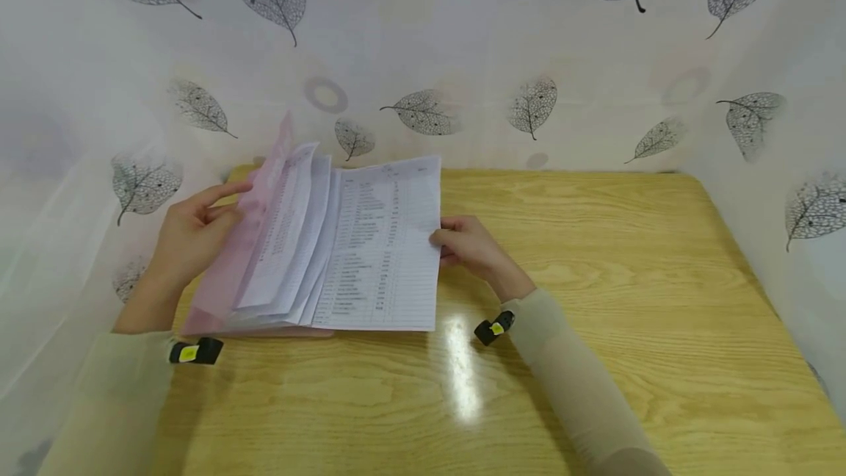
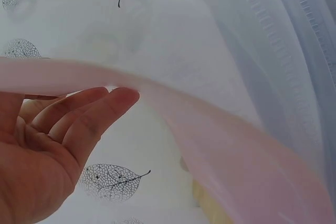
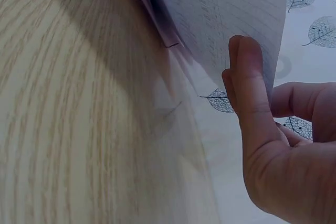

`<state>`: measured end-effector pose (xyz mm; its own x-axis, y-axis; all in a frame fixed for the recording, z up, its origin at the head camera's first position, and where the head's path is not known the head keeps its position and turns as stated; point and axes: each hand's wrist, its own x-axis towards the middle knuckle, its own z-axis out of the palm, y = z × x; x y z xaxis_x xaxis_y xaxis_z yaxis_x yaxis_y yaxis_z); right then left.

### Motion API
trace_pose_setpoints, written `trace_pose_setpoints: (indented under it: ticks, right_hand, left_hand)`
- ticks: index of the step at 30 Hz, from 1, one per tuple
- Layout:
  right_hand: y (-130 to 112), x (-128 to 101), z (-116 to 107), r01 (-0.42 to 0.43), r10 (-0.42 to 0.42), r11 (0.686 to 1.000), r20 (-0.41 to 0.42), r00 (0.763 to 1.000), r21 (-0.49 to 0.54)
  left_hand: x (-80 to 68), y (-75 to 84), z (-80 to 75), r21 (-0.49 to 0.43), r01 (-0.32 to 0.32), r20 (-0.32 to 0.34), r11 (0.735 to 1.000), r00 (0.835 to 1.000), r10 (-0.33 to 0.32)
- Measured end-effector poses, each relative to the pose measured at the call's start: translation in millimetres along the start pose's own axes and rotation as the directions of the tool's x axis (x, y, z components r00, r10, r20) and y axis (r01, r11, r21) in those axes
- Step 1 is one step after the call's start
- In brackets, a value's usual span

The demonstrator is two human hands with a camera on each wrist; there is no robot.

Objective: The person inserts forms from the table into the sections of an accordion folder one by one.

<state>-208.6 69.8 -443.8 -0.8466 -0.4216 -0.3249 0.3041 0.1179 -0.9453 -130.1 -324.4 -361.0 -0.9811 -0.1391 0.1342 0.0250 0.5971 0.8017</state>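
A pink folder (image 1: 225, 278) lies open on the left part of the wooden table (image 1: 595, 278), with several printed sheets fanned up inside it. My left hand (image 1: 194, 233) props up the pink cover (image 2: 236, 150) from the left; its fingers (image 2: 89, 114) lie straight against the cover's back. My right hand (image 1: 463, 244) pinches the right edge of the top printed sheet (image 1: 383, 248). In the right wrist view the thumb (image 3: 247, 82) presses on the sheet (image 3: 220, 9) and the other fingers curl behind it, above the table (image 3: 63, 103).
White curtains with a grey leaf print (image 1: 463, 57) close the table in at the back, left and right. A black and yellow device sits on each wrist, at the left (image 1: 196, 352) and at the right (image 1: 494, 328). Bare wood spreads to the right and front.
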Motion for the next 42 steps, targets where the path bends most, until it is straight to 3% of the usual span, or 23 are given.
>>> trace_pose_setpoints:
  ticks: [6,14,25,35,42]
  right_hand:
    - [1.1,4.0,1.1,0.032,-0.033,0.999,-0.026,0.999,-0.023]
    - [1.8,9.2,9.3,0.022,-0.020,0.999,0.054,0.998,-0.047]
    - [10.7,24.1,33.0,-0.009,0.009,1.000,0.069,0.998,-0.004]
    - [2.4,33.8,32.6,-0.045,0.051,0.997,-0.093,0.994,0.065]
    - [6.0,38.4,45.3,-0.028,0.029,1.000,-0.032,0.999,0.008]
  left_hand:
    - [-0.4,-1.6,-1.4,-0.004,-0.014,0.006,1.000,1.000,0.014]
    - [-0.7,-2.9,-1.5,0.026,0.001,-0.007,1.000,1.000,-0.001]
    - [-2.9,-2.6,-3.0,0.007,-0.006,0.027,1.000,1.000,0.006]
    - [0.1,-4.8,-0.1,0.030,-0.002,0.016,1.000,1.000,0.001]
    - [0.8,-7.4,0.1,0.038,0.009,0.008,0.999,1.000,-0.009]
